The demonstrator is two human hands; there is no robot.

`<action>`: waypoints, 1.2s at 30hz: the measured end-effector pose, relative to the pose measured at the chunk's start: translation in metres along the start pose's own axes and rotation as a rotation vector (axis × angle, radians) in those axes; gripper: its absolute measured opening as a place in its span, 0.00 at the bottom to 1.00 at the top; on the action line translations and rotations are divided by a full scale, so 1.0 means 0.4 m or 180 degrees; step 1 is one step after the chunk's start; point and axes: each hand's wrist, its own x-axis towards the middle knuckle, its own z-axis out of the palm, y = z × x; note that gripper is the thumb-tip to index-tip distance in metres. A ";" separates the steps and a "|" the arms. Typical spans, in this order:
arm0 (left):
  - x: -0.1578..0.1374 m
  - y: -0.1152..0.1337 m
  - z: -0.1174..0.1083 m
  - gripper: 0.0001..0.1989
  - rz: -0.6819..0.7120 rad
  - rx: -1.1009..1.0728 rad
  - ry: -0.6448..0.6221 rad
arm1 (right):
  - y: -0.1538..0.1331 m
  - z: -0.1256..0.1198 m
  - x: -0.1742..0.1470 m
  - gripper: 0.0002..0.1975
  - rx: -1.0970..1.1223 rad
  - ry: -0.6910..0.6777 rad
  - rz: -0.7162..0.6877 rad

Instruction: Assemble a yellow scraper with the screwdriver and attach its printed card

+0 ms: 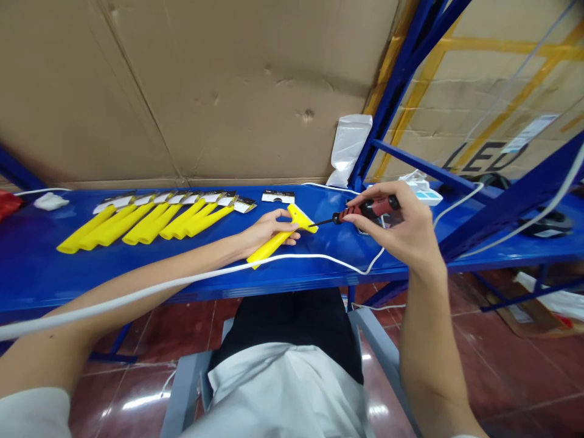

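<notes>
My left hand (267, 232) is closed around a yellow scraper (272, 246) with a tube-like handle and a wide T-shaped head. The head points up and to the right, with a pale strip along its edge. In my right hand (404, 228) is a screwdriver (365, 210) with a red and black handle. Its dark shaft points left, and the tip is at the scraper's head; whether it touches a screw is too small to tell. To the left, several yellow scrapers (137, 224) with black-and-white cards lie in a slanted row.
A blue shelf (150, 267) bears everything, with cardboard behind it. A white cable (292, 257) crosses in front of my left forearm and the scraper's handle. A black-and-white card (278, 196) lies behind my left hand. A white packet (350, 146) leans by the blue post (392, 79).
</notes>
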 end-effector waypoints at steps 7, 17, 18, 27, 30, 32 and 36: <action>0.001 0.001 0.003 0.18 -0.0028 -0.0058 0.0087 | -0.003 -0.002 -0.002 0.24 0.0467 -0.0419 0.0133; -0.001 0.000 0.001 0.21 -0.0044 0.0002 0.0028 | 0.006 0.009 0.000 0.24 0.0250 -0.0151 0.0075; -0.001 0.000 0.002 0.20 -0.0044 0.0001 0.0045 | 0.003 0.006 -0.001 0.24 0.0380 -0.0257 0.0103; -0.004 0.002 0.007 0.16 -0.0033 0.0010 0.0044 | 0.011 0.004 -0.001 0.25 0.0168 -0.0075 0.0071; -0.003 0.002 0.007 0.18 -0.0047 0.0009 0.0050 | 0.008 0.005 0.000 0.25 0.0354 -0.0224 0.0088; -0.002 0.003 0.006 0.18 -0.0035 -0.0003 0.0066 | 0.003 0.004 -0.001 0.24 0.0595 -0.0382 0.0146; -0.001 0.004 0.005 0.19 -0.0052 0.0018 0.0055 | 0.003 0.007 0.000 0.22 0.0594 -0.0316 0.0238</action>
